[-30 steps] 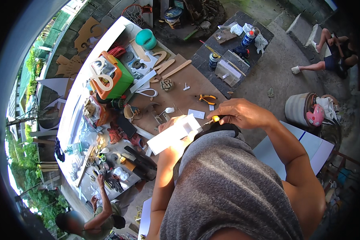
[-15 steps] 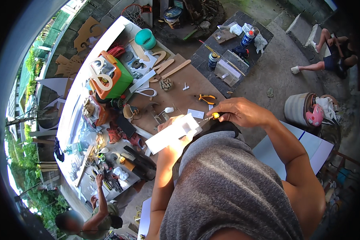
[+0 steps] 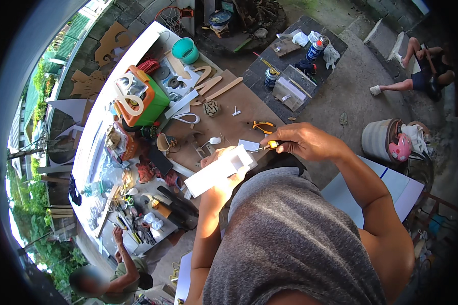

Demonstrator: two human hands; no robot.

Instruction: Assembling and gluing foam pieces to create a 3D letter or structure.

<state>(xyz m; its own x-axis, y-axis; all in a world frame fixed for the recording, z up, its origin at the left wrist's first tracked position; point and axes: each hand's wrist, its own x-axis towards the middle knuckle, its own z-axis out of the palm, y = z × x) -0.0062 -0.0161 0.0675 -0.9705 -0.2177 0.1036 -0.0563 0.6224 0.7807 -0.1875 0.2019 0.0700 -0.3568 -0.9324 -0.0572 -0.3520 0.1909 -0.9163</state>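
A long white open-ended box [image 3: 213,177], bright in the sun, is gripped by my left hand [image 3: 223,192], whose fingers wrap round its underside and side. My right hand [image 3: 306,142] pinches the yellow and black handle of a screwdriver [image 3: 273,145]. The thin shaft points left toward the box's open right end; I cannot tell whether its tip touches. Just beyond my hands, a small white rectangular piece [image 3: 248,145] lies on the brown worktop [image 3: 259,108]. Orange-handled pliers [image 3: 263,126] rest farther back.
A green and orange toolbox [image 3: 155,101], teal bucket [image 3: 185,50] and cut-out shapes crowd the table. Spray cans [image 3: 314,50] stand on a dark low table [image 3: 254,71]. A co-worker [image 3: 122,274] reaches over tools at lower left; another person [image 3: 422,71] sits at upper right.
My right hand and the screwdriver have shifted slightly left and up, closer to the box. The co-worker's hand at lower left has drawn back a little. My left hand stays put.
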